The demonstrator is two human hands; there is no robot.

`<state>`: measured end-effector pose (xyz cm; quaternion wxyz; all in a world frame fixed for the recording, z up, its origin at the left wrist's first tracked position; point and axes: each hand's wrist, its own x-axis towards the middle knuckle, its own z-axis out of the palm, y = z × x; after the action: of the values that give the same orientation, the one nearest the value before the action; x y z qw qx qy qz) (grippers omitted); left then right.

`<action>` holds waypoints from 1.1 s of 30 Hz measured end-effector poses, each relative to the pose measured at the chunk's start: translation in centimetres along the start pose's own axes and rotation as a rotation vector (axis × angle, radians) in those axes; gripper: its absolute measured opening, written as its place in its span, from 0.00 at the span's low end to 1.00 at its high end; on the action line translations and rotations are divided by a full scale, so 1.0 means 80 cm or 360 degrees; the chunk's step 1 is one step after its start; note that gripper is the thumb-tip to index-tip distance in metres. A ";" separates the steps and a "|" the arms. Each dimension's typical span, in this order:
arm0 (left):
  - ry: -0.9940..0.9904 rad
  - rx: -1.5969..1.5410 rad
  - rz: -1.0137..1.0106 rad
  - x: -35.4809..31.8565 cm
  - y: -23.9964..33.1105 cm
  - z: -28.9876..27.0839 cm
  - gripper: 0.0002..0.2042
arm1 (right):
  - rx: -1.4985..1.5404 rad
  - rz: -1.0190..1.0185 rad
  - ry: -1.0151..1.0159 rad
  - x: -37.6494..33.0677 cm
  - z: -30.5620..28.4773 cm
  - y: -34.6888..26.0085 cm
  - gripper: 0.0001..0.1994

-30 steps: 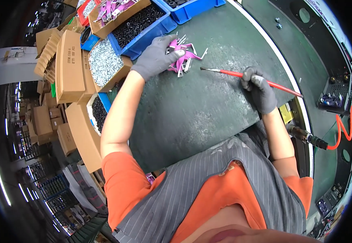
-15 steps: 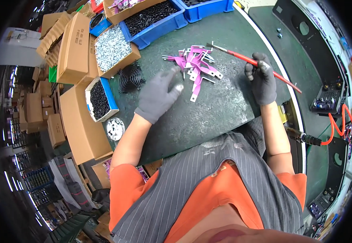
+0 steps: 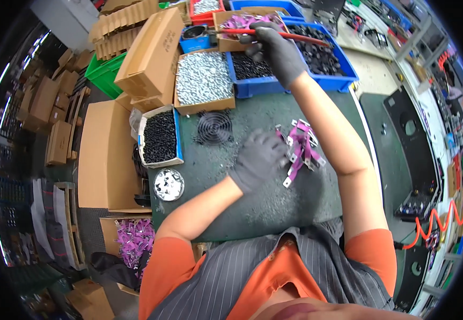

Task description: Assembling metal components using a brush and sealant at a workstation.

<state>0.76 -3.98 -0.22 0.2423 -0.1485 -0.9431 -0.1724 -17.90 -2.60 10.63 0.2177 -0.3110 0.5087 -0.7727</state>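
Observation:
My right hand, in a dark grey glove, is raised over the bins at the far side of the table. Its fingers are closed round a slim brush with a red handle, held roughly level. My left hand, gloved alike, lies low over the green table with its fingers spread, slightly blurred. Beside its fingertips is a loose pile of purple strips with pale metal ends. Whether the fingers touch the pile, I cannot tell.
A box of silvery fasteners, blue bins of black parts and a box of purple strips line the far side. Left are a black-filled box, a round tub of white stuff and a black fan grille.
My right hand has swung forward and left with the brush, from beside the pile to over the far bins. My left hand stays by the pile. The view has shifted.

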 end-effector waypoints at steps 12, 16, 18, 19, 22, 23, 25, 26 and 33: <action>0.0189 -0.1047 -0.0906 -0.124 0.019 -0.050 0.09 | -0.1369 0.0329 0.0709 0.219 0.131 0.127 0.20; -0.0007 -0.1359 -0.0913 -0.110 0.021 -0.060 0.13 | -0.1226 0.0300 0.0513 0.281 0.070 0.171 0.19; 0.0048 -0.1360 -0.0904 -0.117 0.019 -0.059 0.14 | -0.1452 0.0364 0.0502 0.288 0.071 0.177 0.19; 0.0074 -0.1370 -0.0847 -0.116 0.021 -0.057 0.14 | -0.1136 0.0386 0.0715 0.298 0.057 0.177 0.20; 0.0114 -0.1324 -0.0882 -0.120 0.018 -0.057 0.14 | -0.1115 0.0276 0.0733 0.300 0.069 0.181 0.21; 0.0118 -0.1336 -0.0888 -0.120 0.018 -0.057 0.14 | -0.1073 0.0233 0.0772 0.298 0.071 0.180 0.21; -0.0003 -0.1350 -0.0881 -0.119 0.016 -0.059 0.13 | -0.1060 0.0214 0.0770 0.302 0.065 0.174 0.21; -0.0003 -0.1351 -0.0874 -0.118 0.018 -0.059 0.13 | -0.1041 0.0193 0.0767 0.303 0.062 0.170 0.21; 0.0412 -0.1241 -0.0800 -0.111 0.015 -0.066 0.11 | -0.0914 0.0016 0.0848 0.276 0.055 0.139 0.20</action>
<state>10.77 -6.74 -0.04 0.2347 0.0269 -0.7771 -0.5834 -30.31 -24.23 7.40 -0.0141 -0.1450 0.7445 -0.6515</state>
